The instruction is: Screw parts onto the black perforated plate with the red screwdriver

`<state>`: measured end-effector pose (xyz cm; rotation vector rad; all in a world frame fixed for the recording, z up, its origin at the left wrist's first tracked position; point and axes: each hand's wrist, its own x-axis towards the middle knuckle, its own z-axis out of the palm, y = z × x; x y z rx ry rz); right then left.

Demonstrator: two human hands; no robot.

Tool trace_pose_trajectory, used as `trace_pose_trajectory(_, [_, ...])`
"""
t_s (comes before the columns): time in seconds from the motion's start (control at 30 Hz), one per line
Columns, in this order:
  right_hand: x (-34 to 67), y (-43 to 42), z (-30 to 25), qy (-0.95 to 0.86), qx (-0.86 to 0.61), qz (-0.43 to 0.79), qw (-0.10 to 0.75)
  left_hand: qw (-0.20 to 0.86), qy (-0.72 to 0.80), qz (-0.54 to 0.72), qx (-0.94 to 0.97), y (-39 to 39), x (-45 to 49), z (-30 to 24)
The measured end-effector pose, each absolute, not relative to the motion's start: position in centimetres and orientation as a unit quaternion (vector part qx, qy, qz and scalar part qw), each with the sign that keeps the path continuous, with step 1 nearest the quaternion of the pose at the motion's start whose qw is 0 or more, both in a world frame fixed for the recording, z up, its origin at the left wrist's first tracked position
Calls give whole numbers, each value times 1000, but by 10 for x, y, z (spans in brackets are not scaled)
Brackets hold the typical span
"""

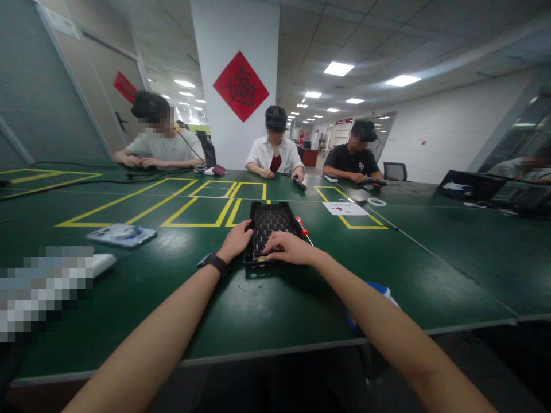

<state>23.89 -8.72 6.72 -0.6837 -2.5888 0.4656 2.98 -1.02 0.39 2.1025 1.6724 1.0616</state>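
1. The black case [253,271] lay on the green bench [181,269] in front of the person, between both hands.
2. The left hand [235,241] lay against the case's left edge; its thumb side showed, but whether the fingers gripped the wall could not be told.
3. The right hand [290,248] reached over the near end, its fingers curled and narrow; whether they pinched anything could not be told.
4. A light or uneven hold on the left could let the case slide or turn under the right hand's push.
5. Small parts, if any lay loose inside, might be knocked astray by the curled fingers.
6. The red-handled screwdriver [300,223] lay just beside the case's right side, so a sideways shift could nudge it.
7. The right hand covered part of the interior, and a small yellowish patch [262,258] near its fingertips was too small to identify.
8. The right forearm partly hid a blue-and-white item [379,288].
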Motion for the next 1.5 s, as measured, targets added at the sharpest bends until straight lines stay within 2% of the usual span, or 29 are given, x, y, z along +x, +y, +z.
trace_pose_trajectory(0.27, [239, -86, 66, -910, -275, 236, 201, 122, 568, 366, 727, -12, 29, 5])
trace_pose_trajectory(1.5, [237, -88, 63, -911, -292, 195, 216, 137, 565, 387, 716, -10, 27, 2])
